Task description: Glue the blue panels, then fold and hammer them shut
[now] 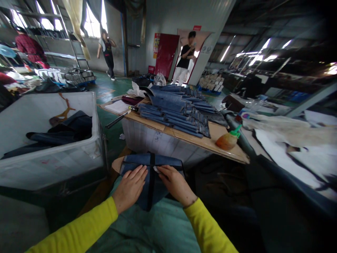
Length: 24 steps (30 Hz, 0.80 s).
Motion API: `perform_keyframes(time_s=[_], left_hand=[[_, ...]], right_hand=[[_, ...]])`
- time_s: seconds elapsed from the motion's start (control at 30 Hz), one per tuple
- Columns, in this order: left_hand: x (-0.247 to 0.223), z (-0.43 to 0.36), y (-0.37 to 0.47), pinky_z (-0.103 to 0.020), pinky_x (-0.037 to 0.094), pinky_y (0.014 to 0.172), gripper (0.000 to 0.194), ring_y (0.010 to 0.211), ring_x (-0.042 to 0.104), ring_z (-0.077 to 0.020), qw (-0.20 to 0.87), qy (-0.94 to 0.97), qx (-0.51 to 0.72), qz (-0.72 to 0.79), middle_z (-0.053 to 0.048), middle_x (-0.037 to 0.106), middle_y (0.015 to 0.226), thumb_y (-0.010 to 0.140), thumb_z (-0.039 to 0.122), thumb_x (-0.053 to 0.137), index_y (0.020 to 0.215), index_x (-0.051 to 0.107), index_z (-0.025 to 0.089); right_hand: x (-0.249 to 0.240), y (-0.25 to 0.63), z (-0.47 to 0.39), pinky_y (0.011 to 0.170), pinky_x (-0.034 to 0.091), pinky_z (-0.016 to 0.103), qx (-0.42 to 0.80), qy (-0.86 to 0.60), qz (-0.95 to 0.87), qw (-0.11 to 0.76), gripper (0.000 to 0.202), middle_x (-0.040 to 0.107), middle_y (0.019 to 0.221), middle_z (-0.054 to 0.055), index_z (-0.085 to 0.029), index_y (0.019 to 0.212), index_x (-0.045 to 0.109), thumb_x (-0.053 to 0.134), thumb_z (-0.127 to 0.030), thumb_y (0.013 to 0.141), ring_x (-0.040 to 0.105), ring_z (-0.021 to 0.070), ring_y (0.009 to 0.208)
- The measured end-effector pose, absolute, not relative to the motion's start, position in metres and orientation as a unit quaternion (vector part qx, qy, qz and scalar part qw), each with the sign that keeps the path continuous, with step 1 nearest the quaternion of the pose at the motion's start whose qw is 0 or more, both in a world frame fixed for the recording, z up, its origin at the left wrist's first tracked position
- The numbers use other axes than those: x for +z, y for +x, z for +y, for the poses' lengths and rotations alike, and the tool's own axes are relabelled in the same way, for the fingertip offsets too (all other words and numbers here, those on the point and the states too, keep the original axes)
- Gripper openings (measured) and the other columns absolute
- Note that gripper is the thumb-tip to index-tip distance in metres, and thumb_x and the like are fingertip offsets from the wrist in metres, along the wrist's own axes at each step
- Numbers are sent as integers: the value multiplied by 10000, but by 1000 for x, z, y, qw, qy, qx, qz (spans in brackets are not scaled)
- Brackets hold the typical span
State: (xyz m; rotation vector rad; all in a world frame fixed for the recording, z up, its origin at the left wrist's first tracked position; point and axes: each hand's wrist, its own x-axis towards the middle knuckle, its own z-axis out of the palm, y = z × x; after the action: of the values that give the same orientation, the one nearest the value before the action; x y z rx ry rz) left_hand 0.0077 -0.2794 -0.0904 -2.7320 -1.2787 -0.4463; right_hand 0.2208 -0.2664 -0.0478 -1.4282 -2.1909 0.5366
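A dark blue fabric piece (160, 189) with a black strip down its middle lies over my lap, on green cloth (158, 228). My left hand (133, 184) rests on it left of the strip, fingers stretched out and lying flat. Just right of the strip, my right hand (175, 182) pinches a small white item (156, 169) between thumb and fingers, against the fabric. A tan edge (117, 164) sticks out at the fabric's left end.
Ahead, a cardboard-topped table (168, 130) bears stacked blue pieces (173, 112), a black-handled tool (118, 120) and an orange bottle with a green tip (226, 140). A white bin (97, 140) with dark fabric stands left. Several people are in the background.
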Motion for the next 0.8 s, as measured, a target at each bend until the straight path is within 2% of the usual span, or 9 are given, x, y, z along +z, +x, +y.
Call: perform_keyframes(time_s=[0.2,0.3,0.4,0.63,0.8], left_hand=[[-77,-273,15,-361,378,889,339,1103,470,-218,-8,-868,-177,-464,-77,533,1242,920,212,379,1243,475,174],[-65,-262,24,-352,410,811,236,967,504,-214,-28,-852,-175,-493,-74,585,1032,919,210,381,1073,554,167],[-56,-254,32,-367,406,754,192,892,500,-224,-20,-855,-164,-492,-63,569,890,912,204,392,933,582,177],[-64,-252,31,-408,357,879,250,1002,475,-226,-11,-879,-188,-438,-66,576,1044,882,138,417,1077,567,186],[-75,-252,27,-393,356,941,309,1045,481,-221,-6,-894,-167,-416,-79,574,1133,861,91,403,1125,553,150]], right_hand=[[-50,220,-266,909,437,276,208,-519,-795,236,304,615,1082,57,-197,1119,621,476,-147,857,556,157,997],[-48,221,-265,915,431,280,213,-514,-798,232,306,614,1084,58,-201,1124,620,477,-149,858,554,159,1006],[-43,224,-262,911,431,284,224,-510,-802,217,304,621,1070,62,-206,1128,621,473,-165,865,562,162,1002],[-38,226,-252,861,449,253,241,-498,-810,194,293,632,1033,47,-220,1121,623,464,-184,877,588,148,950],[-39,211,-258,853,453,243,150,-519,-825,165,308,628,1033,49,-228,1108,620,451,-130,870,573,148,965]])
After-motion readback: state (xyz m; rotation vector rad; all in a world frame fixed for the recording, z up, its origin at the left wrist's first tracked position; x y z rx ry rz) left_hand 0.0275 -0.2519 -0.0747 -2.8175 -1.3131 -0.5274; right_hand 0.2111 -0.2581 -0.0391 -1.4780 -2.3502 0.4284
